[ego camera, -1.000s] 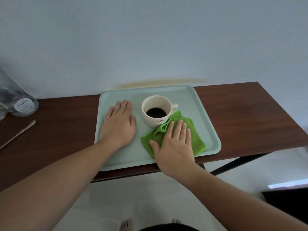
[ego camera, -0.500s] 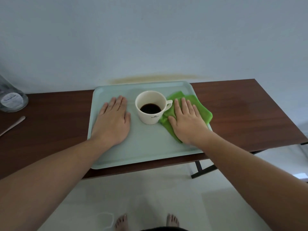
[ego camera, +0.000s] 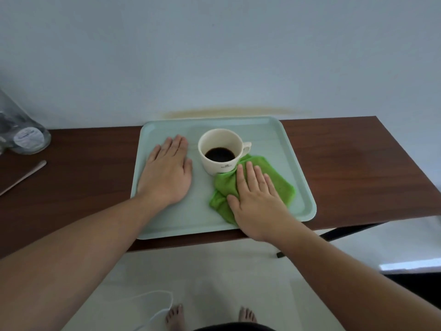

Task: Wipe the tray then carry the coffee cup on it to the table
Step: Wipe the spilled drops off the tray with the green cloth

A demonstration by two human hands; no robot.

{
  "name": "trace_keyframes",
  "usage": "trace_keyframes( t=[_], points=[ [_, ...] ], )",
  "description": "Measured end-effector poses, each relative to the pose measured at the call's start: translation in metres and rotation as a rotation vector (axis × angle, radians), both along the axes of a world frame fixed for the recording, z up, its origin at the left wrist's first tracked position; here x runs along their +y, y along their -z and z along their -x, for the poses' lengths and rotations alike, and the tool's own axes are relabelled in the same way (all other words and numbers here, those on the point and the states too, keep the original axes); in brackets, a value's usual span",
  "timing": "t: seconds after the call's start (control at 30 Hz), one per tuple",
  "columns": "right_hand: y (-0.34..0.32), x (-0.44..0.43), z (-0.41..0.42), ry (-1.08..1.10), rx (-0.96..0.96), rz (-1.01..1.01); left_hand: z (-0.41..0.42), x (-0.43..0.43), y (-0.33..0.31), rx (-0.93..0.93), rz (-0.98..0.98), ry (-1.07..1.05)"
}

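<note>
A pale green tray [ego camera: 296, 149] lies on the dark wooden table [ego camera: 358, 168]. On it stands a white coffee cup [ego camera: 220, 151] with dark coffee inside, handle to the right. My left hand [ego camera: 168, 173] rests flat, palm down, on the tray's left part, beside the cup. My right hand [ego camera: 256, 199] presses flat on a crumpled green cloth [ego camera: 279, 182] on the tray's front right, just in front of the cup; the cloth touches the cup's base.
A clear glass jar [ego camera: 26, 134] stands at the table's far left, with a thin wooden stick [ego camera: 23, 176] lying in front of it. The wall runs right behind the table. A white cable [ego camera: 155, 306] lies on the floor near my bare feet.
My right hand has slid the green cloth from the tray's back right, beside the cup handle, toward the front of the tray. My left hand stays flat on the tray.
</note>
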State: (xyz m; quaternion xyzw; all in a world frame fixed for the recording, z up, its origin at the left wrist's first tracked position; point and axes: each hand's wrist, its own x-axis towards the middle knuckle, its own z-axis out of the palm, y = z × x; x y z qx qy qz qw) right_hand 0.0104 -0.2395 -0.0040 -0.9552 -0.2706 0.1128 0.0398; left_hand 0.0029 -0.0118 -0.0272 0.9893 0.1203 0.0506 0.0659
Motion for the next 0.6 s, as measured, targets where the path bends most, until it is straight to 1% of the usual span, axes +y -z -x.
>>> trace_keyframes(
  t=[0.17, 0.27, 0.37, 0.47, 0.53, 0.6],
  points=[
    [0.002, -0.013, -0.037, 0.096, -0.039, 0.004, 0.001, 0.000, 0.001, -0.002, 0.004, 0.013],
    [-0.002, -0.031, -0.041, 0.147, -0.022, 0.019, 0.000, 0.001, 0.001, -0.009, 0.008, 0.011],
    [-0.002, -0.035, -0.004, 0.137, -0.051, 0.044, 0.000, 0.000, 0.003, -0.015, 0.006, 0.003],
    [0.000, -0.019, 0.026, 0.085, -0.003, 0.017, -0.001, 0.001, 0.002, -0.019, 0.008, 0.002],
    [0.003, -0.005, 0.018, 0.073, -0.002, -0.007, 0.000, 0.000, 0.001, -0.019, 0.010, 0.002],
    [0.004, 0.001, -0.009, 0.077, -0.037, -0.028, 0.000, 0.001, 0.000, -0.019, 0.015, 0.005]
  ],
)
